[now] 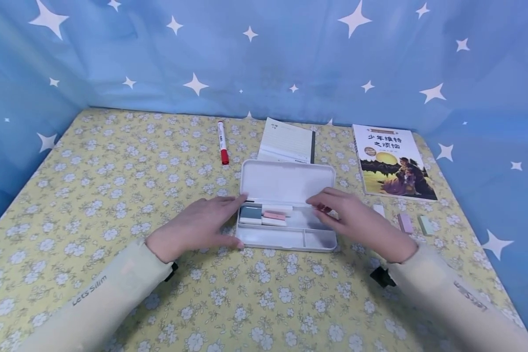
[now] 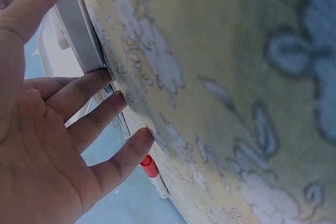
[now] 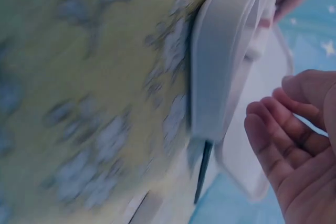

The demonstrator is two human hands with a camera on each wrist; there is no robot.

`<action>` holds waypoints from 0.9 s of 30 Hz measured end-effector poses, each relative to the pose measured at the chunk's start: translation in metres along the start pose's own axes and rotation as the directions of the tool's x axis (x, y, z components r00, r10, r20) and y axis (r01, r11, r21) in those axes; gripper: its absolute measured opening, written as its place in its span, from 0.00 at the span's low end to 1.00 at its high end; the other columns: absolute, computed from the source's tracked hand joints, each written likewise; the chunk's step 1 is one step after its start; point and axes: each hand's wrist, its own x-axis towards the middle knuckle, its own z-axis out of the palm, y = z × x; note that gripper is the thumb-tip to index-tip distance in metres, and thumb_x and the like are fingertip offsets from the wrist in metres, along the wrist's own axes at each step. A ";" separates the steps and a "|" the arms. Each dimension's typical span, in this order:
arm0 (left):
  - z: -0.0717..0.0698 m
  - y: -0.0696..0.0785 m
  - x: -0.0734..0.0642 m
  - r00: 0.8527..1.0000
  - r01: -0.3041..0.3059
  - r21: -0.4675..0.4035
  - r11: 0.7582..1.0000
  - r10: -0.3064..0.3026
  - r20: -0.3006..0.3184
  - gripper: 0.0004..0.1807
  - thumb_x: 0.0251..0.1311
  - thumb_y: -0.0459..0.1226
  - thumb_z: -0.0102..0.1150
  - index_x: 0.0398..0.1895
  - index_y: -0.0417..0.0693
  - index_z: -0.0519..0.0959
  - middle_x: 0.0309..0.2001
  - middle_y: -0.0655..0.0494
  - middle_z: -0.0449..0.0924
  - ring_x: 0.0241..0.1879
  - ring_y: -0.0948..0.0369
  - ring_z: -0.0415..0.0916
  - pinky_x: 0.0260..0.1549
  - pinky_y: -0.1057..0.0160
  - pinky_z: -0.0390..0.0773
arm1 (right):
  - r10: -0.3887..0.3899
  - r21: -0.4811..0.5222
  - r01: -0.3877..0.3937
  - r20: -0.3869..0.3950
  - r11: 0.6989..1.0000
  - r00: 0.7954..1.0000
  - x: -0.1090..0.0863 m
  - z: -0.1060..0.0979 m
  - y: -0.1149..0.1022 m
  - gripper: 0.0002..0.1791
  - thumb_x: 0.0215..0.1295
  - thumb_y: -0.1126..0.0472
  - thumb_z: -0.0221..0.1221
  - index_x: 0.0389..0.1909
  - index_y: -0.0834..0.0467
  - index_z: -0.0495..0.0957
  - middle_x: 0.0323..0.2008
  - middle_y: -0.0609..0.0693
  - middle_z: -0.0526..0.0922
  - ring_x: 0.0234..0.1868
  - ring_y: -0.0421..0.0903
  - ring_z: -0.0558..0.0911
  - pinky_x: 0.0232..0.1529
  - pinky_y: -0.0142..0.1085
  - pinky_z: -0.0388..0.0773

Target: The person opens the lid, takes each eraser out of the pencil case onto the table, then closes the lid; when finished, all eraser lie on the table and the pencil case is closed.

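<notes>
An open white pencil case (image 1: 273, 240) lies in the middle of the flowered tablecloth, lid back. Its rear compartment holds a blue-grey eraser (image 1: 251, 212), a pink eraser (image 1: 274, 215) and white ones. My left hand (image 1: 198, 227) lies flat on the cloth, fingers straight, its fingertips against the case's left edge (image 2: 79, 30). Over the right end of the tray, my right hand (image 1: 356, 222) has a small red piece (image 1: 324, 209) showing between thumb and fingers. In the right wrist view the fingers (image 3: 273, 129) are loosely curled beside the case (image 3: 215, 72).
A red-capped marker (image 1: 222, 143) and a lined notebook (image 1: 286, 142) lie behind the case. A picture book (image 1: 393, 161) is at the back right. White (image 1: 379, 210), pink (image 1: 406, 222) and green (image 1: 426, 225) erasers sit right of my right hand. Blue starred cloth walls the table.
</notes>
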 end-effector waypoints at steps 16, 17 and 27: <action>0.002 -0.001 0.003 1.000 -0.007 -0.003 1.000 0.007 -0.023 0.60 0.56 0.61 0.74 0.85 0.46 0.54 0.79 0.43 0.66 0.77 0.44 0.67 0.69 0.40 0.74 | -0.109 -0.057 0.115 0.100 0.992 0.989 0.033 0.012 -0.024 0.17 0.75 0.63 0.62 0.62 0.57 0.82 0.56 0.51 0.86 0.57 0.48 0.85 0.56 0.43 0.85; 0.002 -0.001 0.003 1.000 -0.007 -0.003 1.000 0.007 -0.025 0.60 0.56 0.61 0.74 0.85 0.46 0.54 0.79 0.43 0.66 0.77 0.44 0.67 0.69 0.40 0.75 | -0.122 -0.061 0.128 0.094 0.990 0.988 0.034 0.013 -0.024 0.17 0.74 0.64 0.62 0.61 0.57 0.83 0.56 0.51 0.87 0.57 0.48 0.85 0.56 0.43 0.85; 0.001 0.000 0.001 1.000 0.007 -0.013 1.000 -0.007 -0.011 0.61 0.56 0.61 0.74 0.85 0.47 0.53 0.80 0.45 0.64 0.77 0.45 0.66 0.70 0.39 0.73 | -0.228 -0.149 0.231 0.037 0.961 0.973 0.040 0.022 -0.030 0.16 0.72 0.65 0.65 0.58 0.55 0.84 0.50 0.48 0.87 0.53 0.45 0.85 0.52 0.38 0.86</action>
